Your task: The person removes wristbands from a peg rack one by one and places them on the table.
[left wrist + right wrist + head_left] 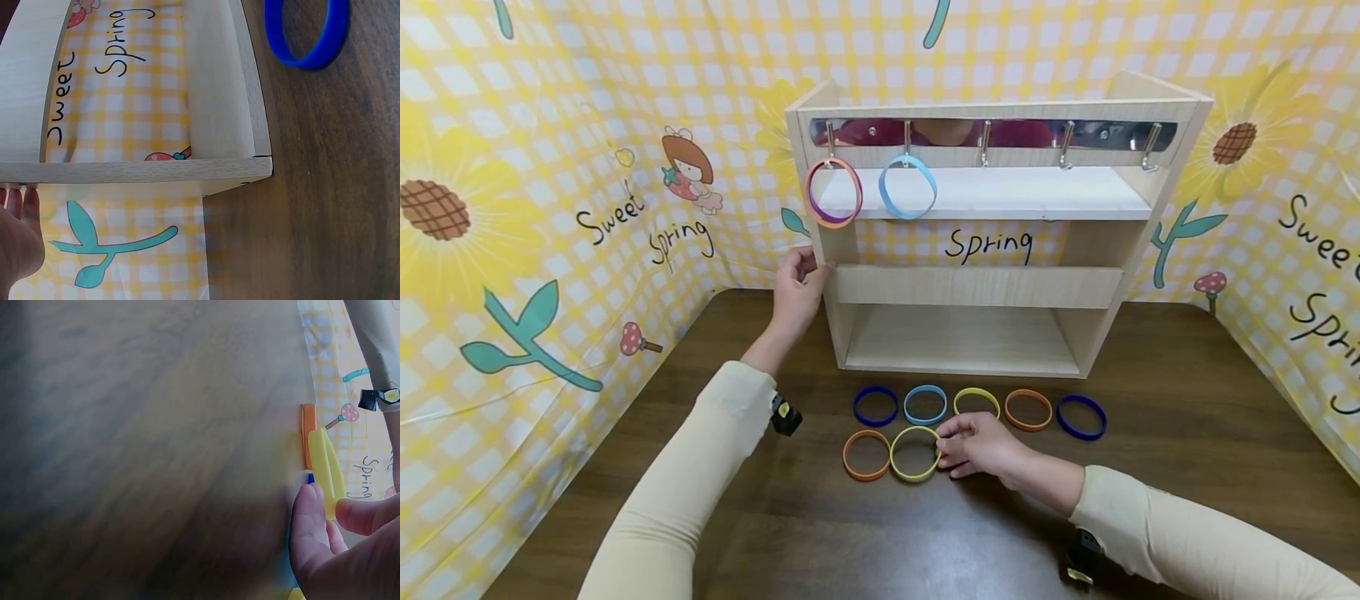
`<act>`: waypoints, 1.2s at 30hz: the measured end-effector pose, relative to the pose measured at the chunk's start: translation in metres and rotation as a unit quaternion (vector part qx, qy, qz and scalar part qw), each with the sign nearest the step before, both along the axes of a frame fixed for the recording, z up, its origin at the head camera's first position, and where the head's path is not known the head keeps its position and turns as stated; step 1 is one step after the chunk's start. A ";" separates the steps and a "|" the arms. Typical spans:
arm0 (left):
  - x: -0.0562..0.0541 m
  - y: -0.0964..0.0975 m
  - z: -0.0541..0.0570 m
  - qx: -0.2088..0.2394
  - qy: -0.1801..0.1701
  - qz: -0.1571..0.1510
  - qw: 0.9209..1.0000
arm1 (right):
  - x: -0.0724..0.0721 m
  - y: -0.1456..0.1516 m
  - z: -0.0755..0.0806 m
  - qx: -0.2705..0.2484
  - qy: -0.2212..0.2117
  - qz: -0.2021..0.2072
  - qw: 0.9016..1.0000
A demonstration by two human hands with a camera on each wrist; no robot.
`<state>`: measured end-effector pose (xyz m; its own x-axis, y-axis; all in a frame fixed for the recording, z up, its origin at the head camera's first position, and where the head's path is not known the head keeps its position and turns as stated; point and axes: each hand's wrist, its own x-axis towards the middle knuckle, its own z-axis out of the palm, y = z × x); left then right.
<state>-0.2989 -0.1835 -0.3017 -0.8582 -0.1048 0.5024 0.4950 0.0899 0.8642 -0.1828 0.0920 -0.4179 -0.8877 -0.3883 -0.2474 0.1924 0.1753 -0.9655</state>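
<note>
The right hand [981, 450] pinches a yellow band [321, 464] between its thumb and fingers, at the part of the ring nearest to this hand. The rest of the ring stretches out to the left of the hand, low over the table [775, 525]; if it is already a little lifted, I cannot tell. On its far side from the hand is an orange band [867, 477], so close that the two seem to touch.

The left hand [795, 292] is farther forward and to the left, its fingers rather straight and touching the outer side of the wooden rack [977, 287].

The yellow band looks like silicone rubber: I judge it very light, soft and not fragile. It should keep its round shape under a gentle hold, but a strong squeeze would probably make it oval. The surface should give good friction, so slipping is a small risk. The present hold, thumb against fingers across the thin wall, seems suitable, because it leaves the opening free. The neighbour could be dragged along, so a straight lift appears safer than a sideways pull.
</note>
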 end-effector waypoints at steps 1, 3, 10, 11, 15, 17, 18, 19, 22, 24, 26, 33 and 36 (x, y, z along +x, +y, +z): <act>0.000 0.000 0.000 0.000 0.000 0.000 1.000 | 0.000 0.000 -0.001 0.000 -0.001 -0.001 1.000; 0.000 0.000 0.000 0.000 0.000 -0.001 1.000 | -0.001 0.001 -0.001 0.001 -0.001 -0.002 1.000; -0.001 -0.001 0.000 -0.001 0.002 -0.003 1.000 | -0.003 0.003 -0.002 0.010 -0.005 -0.011 1.000; -0.001 -0.001 0.000 -0.001 0.002 -0.003 1.000 | -0.003 0.003 -0.003 0.012 -0.005 -0.012 1.000; 0.000 -0.001 0.000 0.001 0.003 -0.007 1.000 | -0.004 0.002 -0.004 0.019 -0.004 -0.016 1.000; 0.000 -0.001 0.000 0.001 0.004 -0.008 1.000 | -0.003 0.002 -0.005 0.023 -0.001 -0.017 1.000; -0.001 -0.001 -0.001 0.001 0.005 -0.009 1.000 | -0.003 0.002 -0.004 0.025 0.001 -0.018 1.000; -0.001 0.000 -0.001 0.001 0.006 -0.010 1.000 | -0.003 0.001 -0.004 0.027 0.003 -0.018 0.999; -0.001 -0.001 -0.001 0.001 0.007 -0.013 1.000 | -0.002 0.001 -0.004 0.034 0.011 -0.019 0.999; 0.000 -0.001 -0.001 0.002 0.006 -0.014 1.000 | -0.002 0.001 -0.004 0.038 0.015 -0.018 0.999; 0.000 -0.001 -0.001 0.002 0.005 -0.013 1.000 | -0.002 0.001 -0.004 0.041 0.020 -0.017 0.999; 0.000 -0.001 -0.001 -0.002 0.000 -0.010 1.000 | -0.002 -0.001 -0.004 0.055 0.035 -0.019 0.998; 0.000 -0.001 -0.001 -0.002 0.000 -0.009 1.000 | -0.002 -0.001 -0.004 0.063 0.041 -0.023 0.997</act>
<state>-0.2992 -0.1844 -0.3023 -0.8602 -0.0873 0.5023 0.4960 0.0846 0.8642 -0.1852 0.0906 -0.4220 -0.9233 -0.3173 -0.2165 0.1237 0.2881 -0.9496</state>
